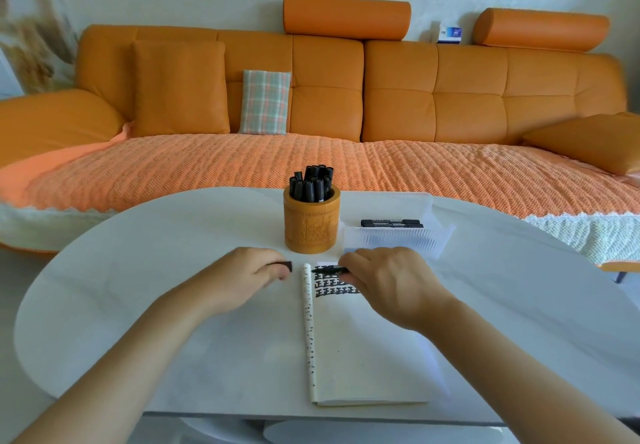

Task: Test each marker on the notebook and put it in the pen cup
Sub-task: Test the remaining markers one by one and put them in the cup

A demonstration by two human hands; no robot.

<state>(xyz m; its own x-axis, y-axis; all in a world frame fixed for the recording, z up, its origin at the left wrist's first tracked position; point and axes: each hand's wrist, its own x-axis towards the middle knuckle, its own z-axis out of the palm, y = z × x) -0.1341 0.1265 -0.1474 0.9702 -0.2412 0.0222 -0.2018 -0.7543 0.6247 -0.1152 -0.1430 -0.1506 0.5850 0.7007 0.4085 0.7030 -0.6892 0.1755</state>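
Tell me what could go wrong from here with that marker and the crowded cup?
The pen cup already looks crowded, so pushing the marker in could tip it or knock others out. The left hand seems to hold the cap apart; an open tip could stain the white table or smear the notebook marks.

We see the orange pen cup (311, 225) upright, full of black markers (313, 184). Nearer us than the cup lies our open notebook (363, 357), an uncapped marker (329, 269) level above its inked top, its cap (283, 265) off to the left.
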